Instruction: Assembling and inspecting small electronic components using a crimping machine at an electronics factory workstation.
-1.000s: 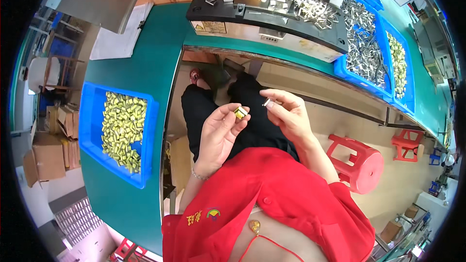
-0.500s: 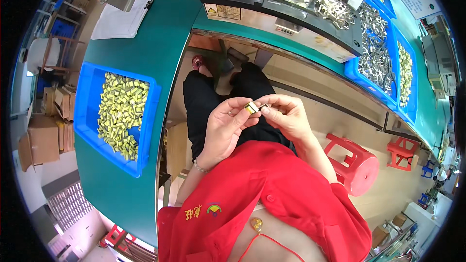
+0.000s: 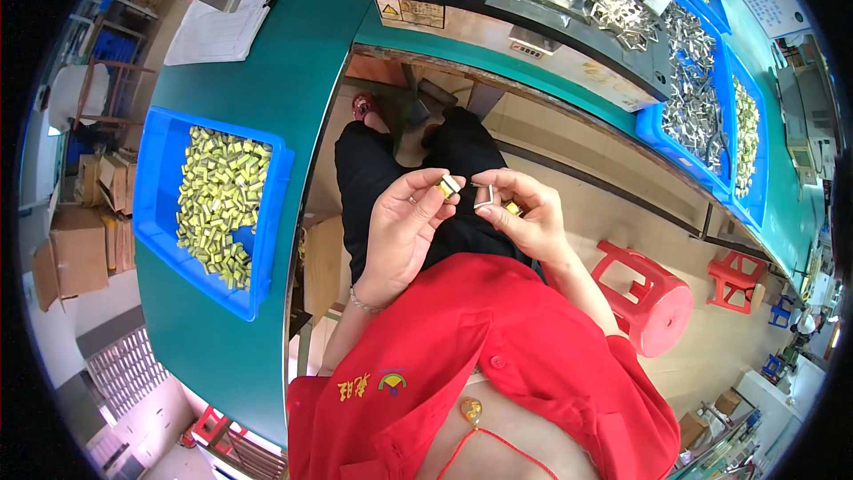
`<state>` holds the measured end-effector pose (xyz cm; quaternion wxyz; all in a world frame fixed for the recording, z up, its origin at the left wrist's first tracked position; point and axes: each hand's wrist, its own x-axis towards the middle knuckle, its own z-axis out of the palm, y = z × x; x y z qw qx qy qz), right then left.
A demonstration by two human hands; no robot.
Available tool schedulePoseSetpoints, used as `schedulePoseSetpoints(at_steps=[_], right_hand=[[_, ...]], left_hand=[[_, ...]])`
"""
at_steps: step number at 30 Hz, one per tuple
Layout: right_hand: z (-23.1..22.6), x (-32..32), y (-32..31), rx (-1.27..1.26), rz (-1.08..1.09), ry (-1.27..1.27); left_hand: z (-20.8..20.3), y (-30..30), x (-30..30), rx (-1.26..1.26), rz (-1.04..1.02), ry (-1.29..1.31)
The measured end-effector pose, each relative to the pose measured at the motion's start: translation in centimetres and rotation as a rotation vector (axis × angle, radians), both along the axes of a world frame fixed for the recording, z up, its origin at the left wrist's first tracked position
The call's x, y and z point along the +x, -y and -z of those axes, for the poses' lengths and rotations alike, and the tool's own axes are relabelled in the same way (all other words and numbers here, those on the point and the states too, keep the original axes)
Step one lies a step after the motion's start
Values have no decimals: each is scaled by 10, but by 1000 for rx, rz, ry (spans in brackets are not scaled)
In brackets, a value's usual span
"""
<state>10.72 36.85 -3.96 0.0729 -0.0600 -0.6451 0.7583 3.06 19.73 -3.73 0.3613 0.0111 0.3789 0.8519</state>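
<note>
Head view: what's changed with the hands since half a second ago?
The left hand has drawn leftward, away from the right hand; their fingertips had been together. A second yellow block now shows in the right hand, beside the metal piece. Unchanged: the left hand's yellow block is still pinched, and the blue tray remains on the table.

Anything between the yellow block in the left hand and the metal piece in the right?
Nothing visible: an open gap separates the yellow block in the left hand from the metal piece in the right hand. Another yellow piece sits outside that gap.
</note>
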Motion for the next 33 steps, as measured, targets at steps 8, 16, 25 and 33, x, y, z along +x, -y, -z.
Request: schedulePoseSetpoints(at_steps=[8, 16, 25, 33], right_hand=[[-2, 1, 1, 275, 82, -170], [-3, 2, 0, 289, 89, -178], [-9, 1, -3, 182, 36, -122], [-11, -1, -8, 345, -8, -187]], left_hand=[[3, 2, 4, -44, 72, -43], [-3, 1, 5, -72, 87, -52], [-4, 2, 4, -77, 81, -66], [-1, 5, 4, -114, 114, -139]])
